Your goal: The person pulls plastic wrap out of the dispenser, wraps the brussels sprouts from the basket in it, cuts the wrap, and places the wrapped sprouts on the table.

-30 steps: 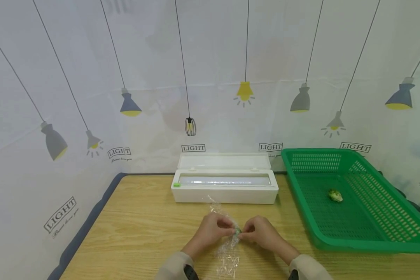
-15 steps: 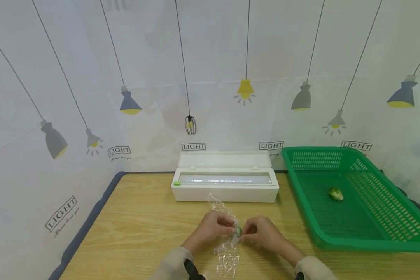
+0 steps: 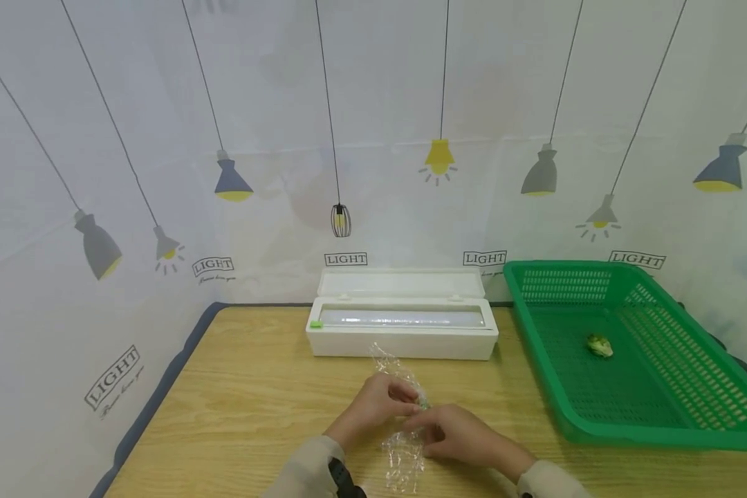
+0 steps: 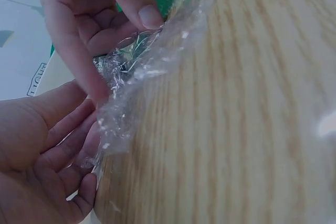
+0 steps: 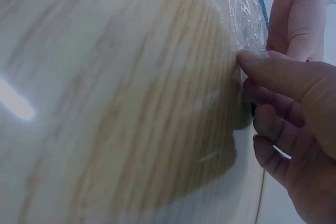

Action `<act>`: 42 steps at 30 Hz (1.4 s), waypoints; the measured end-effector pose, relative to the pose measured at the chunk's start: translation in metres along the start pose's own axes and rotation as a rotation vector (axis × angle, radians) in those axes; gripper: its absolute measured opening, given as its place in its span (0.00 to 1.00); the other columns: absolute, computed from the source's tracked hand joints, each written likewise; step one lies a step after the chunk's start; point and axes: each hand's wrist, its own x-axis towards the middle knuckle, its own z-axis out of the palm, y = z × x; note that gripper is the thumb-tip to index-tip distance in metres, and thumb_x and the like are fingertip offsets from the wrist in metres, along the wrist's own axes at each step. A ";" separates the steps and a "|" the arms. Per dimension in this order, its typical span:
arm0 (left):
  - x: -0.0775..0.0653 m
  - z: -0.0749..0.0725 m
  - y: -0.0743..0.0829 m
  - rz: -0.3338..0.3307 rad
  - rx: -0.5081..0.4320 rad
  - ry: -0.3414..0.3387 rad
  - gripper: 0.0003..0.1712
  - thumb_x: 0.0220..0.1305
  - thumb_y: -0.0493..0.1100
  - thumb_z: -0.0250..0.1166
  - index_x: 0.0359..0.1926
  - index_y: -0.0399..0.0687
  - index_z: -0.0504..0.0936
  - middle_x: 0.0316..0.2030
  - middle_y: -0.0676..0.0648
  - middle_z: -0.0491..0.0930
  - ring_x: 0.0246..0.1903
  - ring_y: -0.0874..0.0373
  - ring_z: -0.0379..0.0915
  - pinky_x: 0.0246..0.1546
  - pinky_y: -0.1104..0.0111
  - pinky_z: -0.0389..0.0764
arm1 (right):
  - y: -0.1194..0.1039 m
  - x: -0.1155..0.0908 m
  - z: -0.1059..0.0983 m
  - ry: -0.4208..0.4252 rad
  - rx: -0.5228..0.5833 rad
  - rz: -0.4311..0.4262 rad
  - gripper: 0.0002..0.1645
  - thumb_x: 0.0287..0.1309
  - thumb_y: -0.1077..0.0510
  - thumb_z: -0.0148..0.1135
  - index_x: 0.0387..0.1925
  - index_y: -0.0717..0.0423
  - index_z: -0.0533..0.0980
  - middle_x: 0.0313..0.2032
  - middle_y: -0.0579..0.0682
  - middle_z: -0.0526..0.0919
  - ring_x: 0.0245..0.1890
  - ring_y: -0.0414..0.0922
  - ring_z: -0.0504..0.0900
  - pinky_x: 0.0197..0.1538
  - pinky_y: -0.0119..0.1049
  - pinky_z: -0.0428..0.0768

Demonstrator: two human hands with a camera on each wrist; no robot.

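One strip of cling film [image 3: 404, 453] lay between the left hand [image 3: 376, 401] and the right hand [image 3: 463, 434]

Two hands, one crumpled strip, and one green piece [image 3: 424, 402] that showed as a sliver through the wrap, at the left fingertips. Strip and piece sat on the wooden table [image 3: 255, 387], in front of its back edge, with the strip's loose end trailing toward the near side.

Along that back edge stood one white dispenser [image 3: 401, 344] with one raised lid [image 3: 401, 283], one roll [image 3: 401, 319] inside and one green slider [image 3: 315, 324] at its left end. One green basket [image 3: 666, 437] took up the table's right side, and one Brussels sprout [image 3: 600, 346] rested on its floor, a little toward the back rim. Eight lamps were printed on the cloth [image 3: 386, 90] behind.

Both forearms came in from the near side and angled inward. The left hand had thumb and forefinger nearly together, pinching the film beside the green piece. The right hand reached across just in front, its forefinger pointing left and its thumb parted from it, both touching the film; whether it gripped firmly, I could not tell. Its other fingers were bent.
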 end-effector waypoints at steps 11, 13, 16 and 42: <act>0.001 -0.001 0.002 -0.004 0.050 -0.004 0.08 0.48 0.38 0.71 0.32 0.43 0.84 0.27 0.52 0.81 0.28 0.62 0.75 0.32 0.70 0.76 | 0.001 0.003 0.003 0.062 -0.047 -0.008 0.09 0.50 0.61 0.67 0.36 0.52 0.80 0.27 0.34 0.77 0.26 0.30 0.72 0.31 0.27 0.74; 0.002 0.000 0.001 -0.001 0.056 -0.003 0.08 0.48 0.38 0.71 0.32 0.42 0.83 0.27 0.52 0.81 0.27 0.62 0.75 0.32 0.70 0.76 | 0.002 0.002 0.004 0.068 -0.016 -0.009 0.09 0.49 0.64 0.65 0.35 0.53 0.80 0.26 0.35 0.77 0.26 0.30 0.72 0.31 0.27 0.74; 0.003 0.000 0.001 0.004 0.063 0.002 0.09 0.48 0.38 0.72 0.33 0.42 0.83 0.27 0.53 0.81 0.27 0.63 0.74 0.31 0.71 0.75 | 0.002 0.001 0.003 0.067 0.015 -0.028 0.13 0.46 0.70 0.62 0.35 0.55 0.79 0.26 0.37 0.77 0.27 0.32 0.73 0.31 0.27 0.75; 0.005 0.000 0.001 0.040 0.146 0.000 0.03 0.48 0.35 0.71 0.27 0.44 0.84 0.24 0.56 0.79 0.26 0.65 0.72 0.30 0.72 0.74 | 0.007 0.000 0.007 0.404 0.086 0.103 0.08 0.52 0.53 0.65 0.30 0.54 0.81 0.26 0.41 0.78 0.26 0.35 0.72 0.31 0.29 0.75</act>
